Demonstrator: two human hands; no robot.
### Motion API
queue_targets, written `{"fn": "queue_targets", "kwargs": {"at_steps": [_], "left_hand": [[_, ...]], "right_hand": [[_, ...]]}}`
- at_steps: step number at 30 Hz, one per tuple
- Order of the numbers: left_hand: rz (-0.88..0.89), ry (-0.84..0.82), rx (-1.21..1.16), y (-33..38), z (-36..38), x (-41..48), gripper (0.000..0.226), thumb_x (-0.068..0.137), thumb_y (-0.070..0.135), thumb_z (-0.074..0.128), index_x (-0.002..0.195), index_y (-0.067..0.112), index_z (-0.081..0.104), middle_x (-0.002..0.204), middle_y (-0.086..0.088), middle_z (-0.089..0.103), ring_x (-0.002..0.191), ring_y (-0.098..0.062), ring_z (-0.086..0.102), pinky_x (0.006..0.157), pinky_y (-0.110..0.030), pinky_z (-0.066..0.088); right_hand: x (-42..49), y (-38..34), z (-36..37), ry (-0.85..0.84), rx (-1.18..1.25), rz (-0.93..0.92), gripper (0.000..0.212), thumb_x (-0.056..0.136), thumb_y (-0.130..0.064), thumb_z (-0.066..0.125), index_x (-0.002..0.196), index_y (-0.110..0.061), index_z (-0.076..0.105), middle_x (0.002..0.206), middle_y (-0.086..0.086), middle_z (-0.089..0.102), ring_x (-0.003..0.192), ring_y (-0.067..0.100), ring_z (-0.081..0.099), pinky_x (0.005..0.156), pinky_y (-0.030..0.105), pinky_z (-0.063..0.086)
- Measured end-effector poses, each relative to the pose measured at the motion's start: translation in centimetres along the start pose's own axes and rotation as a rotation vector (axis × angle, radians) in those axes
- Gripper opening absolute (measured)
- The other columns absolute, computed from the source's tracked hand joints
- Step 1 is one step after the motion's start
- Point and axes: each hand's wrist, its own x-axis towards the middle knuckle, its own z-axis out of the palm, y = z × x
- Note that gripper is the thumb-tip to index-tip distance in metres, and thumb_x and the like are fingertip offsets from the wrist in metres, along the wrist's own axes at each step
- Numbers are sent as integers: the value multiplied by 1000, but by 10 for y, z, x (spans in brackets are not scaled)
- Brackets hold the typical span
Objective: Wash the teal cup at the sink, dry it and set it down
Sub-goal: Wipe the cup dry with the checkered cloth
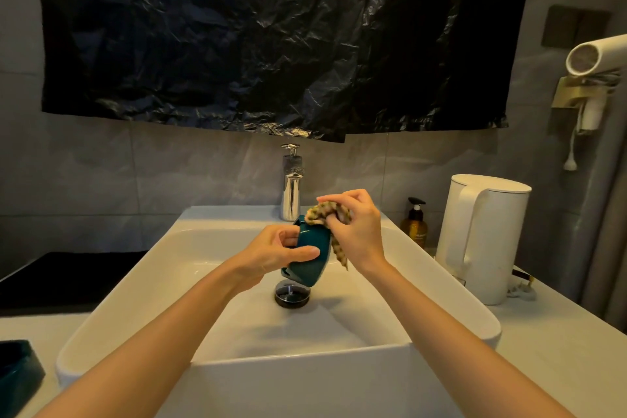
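My left hand grips the teal cup over the white sink, thumb across its side, with the cup tilted so its mouth points up and away. My right hand holds a checked cloth bunched at the cup's rim; one end of the cloth hangs down the cup's right side. The cup sits just above the drain plug. The chrome tap stands behind the basin, and no water is seen running.
A white kettle and an amber pump bottle stand on the counter to the right. A dark teal dish sits at the left front edge, a black mat further left. A hair dryer hangs on the right wall.
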Motion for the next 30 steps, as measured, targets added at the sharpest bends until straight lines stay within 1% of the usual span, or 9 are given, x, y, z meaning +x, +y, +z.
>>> {"fn": "queue_targets", "kwargs": {"at_steps": [4, 7, 10, 14, 16, 18, 20, 25, 30], "left_hand": [[-2, 53, -62, 1, -6, 1, 25, 83, 15, 68, 107, 13, 63, 100, -6, 71, 94, -19, 66, 73, -25, 56], [14, 62, -58, 1, -10, 0, 26, 82, 15, 69, 107, 13, 63, 99, -4, 71, 94, -17, 67, 73, -24, 55], [32, 18, 30, 2, -5, -4, 27, 82, 18, 69, 108, 14, 62, 98, -2, 70, 90, -15, 67, 67, -19, 54], [31, -53, 76, 4, 4, -6, 18, 83, 18, 68, 98, 24, 60, 94, 5, 68, 86, -9, 66, 61, -13, 51], [33, -40, 79, 5, 4, -6, 19, 83, 19, 69, 98, 25, 59, 95, 6, 68, 87, -9, 65, 63, -14, 52], [42, -19, 64, 5, 1, -6, 21, 82, 18, 70, 100, 22, 60, 96, 3, 68, 89, -11, 65, 68, -16, 53], [54, -17, 51, 6, 1, -8, 20, 82, 17, 69, 100, 22, 60, 95, 3, 68, 88, -11, 66, 67, -15, 52], [64, -83, 98, 6, 7, -10, 27, 83, 14, 68, 107, 21, 59, 99, 7, 67, 93, -10, 64, 68, -14, 53], [101, -74, 83, 11, 8, -12, 25, 83, 13, 68, 101, 27, 59, 93, 14, 67, 85, -2, 66, 63, -11, 51]], "right_hand": [[-12, -1, -2, -172, -23, -165, 28, 81, -6, 67, 102, -24, 70, 107, -3, 44, 99, 4, 48, 80, 7, 43], [-14, -1, 0, -240, -49, -206, 26, 83, -17, 69, 108, -25, 69, 112, -3, 42, 103, 11, 46, 85, 12, 45], [-8, 2, 4, -253, -37, -96, 25, 90, -21, 63, 115, -23, 66, 112, -1, 42, 107, 12, 42, 89, 13, 40], [1, -1, 8, -303, -19, 194, 21, 97, -26, 50, 115, -23, 60, 111, 0, 40, 113, 14, 36, 98, 28, 37], [-3, -2, 7, -306, -25, 136, 19, 96, -24, 52, 113, -24, 61, 112, -2, 40, 111, 12, 34, 98, 25, 37], [-10, -4, 5, -325, -48, -10, 19, 93, -23, 58, 111, -24, 63, 114, -3, 41, 110, 10, 34, 92, 14, 35], [-10, -3, 5, -327, -37, -33, 18, 92, -23, 59, 110, -24, 65, 114, -3, 42, 109, 9, 34, 89, 12, 34], [7, 4, 9, -249, 82, 317, 10, 95, -28, 52, 92, -36, 58, 111, 1, 44, 112, 19, 44, 102, 39, 42], [-6, -8, -1, -207, 95, 27, 18, 87, -14, 61, 83, -32, 61, 101, -5, 49, 104, 12, 41, 88, 17, 40]]}}
